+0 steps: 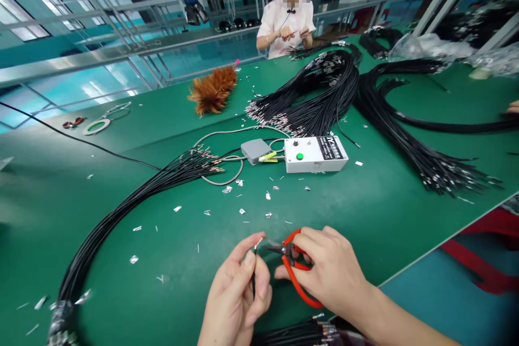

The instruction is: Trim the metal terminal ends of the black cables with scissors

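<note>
Black cables with exposed metal ends [287,336] lie bundled at the bottom edge of the frame, just right of centre. Above them, at bottom centre, our left hand [237,297] pinches a thin black cable [254,278] between thumb and fingers, its stripped, silvery tip [258,243] pointing up. To its right, our right hand [332,265] is wrapped around a pair of metal cutters with red handles [300,287]. We keep the two hands apart; the cutter blades reach close to the silvery tip, but we cannot tell whether they touch it.

We see a green tabletop [170,313] dotted with small silvery scraps [133,259]. Mid-frame sits a white rectangular box with a green button [316,155], beside a flat grey plastic case [254,150]. At left, a long curved bundle of black cables [130,204] ends in coppery tips. At upper centre we find a brown feather duster [214,91] and, beyond the tabletop, a person in a pale short-sleeved top [271,16].
</note>
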`<move>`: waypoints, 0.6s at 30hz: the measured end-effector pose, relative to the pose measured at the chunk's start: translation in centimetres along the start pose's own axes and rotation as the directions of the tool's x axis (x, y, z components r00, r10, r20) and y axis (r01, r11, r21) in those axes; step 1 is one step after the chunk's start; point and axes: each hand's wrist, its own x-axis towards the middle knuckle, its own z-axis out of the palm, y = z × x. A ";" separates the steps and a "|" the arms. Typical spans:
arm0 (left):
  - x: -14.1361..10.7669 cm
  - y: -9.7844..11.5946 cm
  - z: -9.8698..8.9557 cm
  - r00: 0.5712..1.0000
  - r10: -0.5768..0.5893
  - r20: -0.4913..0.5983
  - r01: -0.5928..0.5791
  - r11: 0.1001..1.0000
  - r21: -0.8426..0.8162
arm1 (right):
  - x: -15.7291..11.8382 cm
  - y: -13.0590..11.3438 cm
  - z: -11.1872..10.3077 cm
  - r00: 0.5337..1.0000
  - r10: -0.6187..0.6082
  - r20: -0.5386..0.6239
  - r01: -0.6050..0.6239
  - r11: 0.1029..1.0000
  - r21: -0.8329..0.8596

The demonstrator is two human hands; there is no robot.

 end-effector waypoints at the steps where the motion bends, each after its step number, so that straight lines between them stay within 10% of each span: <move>1: 0.0 -0.1 0.0 1.000 -0.002 0.011 0.002 1.000 -0.005 | 0.1 -0.1 0.0 1.000 -0.016 -0.009 0.016 1.000 -0.025; 18: 0.0 -0.3 -0.1 0.998 -0.027 0.051 0.027 1.000 0.008 | 0.4 0.2 -1.0 0.995 -0.097 0.040 0.101 0.987 -0.123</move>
